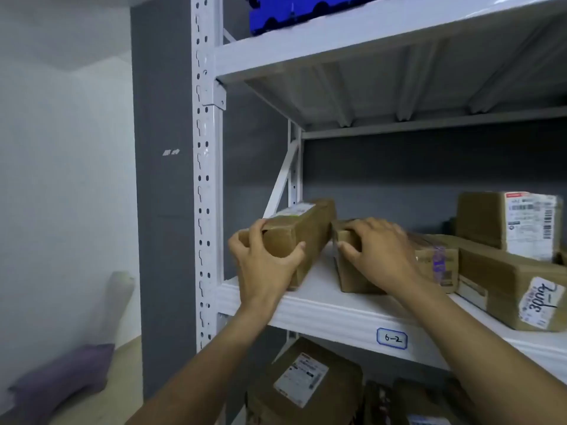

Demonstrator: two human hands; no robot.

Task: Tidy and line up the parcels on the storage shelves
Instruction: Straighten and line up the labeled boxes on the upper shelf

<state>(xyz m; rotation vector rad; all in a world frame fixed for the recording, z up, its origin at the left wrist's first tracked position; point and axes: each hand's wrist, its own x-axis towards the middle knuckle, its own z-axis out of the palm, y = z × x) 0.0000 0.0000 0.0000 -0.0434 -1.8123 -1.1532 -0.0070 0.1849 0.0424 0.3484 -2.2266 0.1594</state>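
Observation:
A long narrow cardboard parcel (pixel 310 228) lies at the left end of the white shelf (pixel 325 311) marked 6-2. My left hand (pixel 264 262) grips its near end, thumb on the right side and fingers over the top left edge. Just to its right sits a second brown parcel (pixel 349 277). My right hand (pixel 380 250) lies over the top of that parcel with the fingers curled on its near left corner. Further right lie a taped parcel (pixel 438 262), a larger box (pixel 506 286) with a handwritten label, and a labelled box (pixel 506 225) stacked on top.
A white perforated upright (pixel 205 179) stands just left of the parcels. The upper shelf (pixel 368 35) carries a blue object (pixel 306 10). Below, more labelled cardboard parcels (pixel 303 384) crowd the lower level. A purple cushion (pixel 67 375) lies on the floor at the left.

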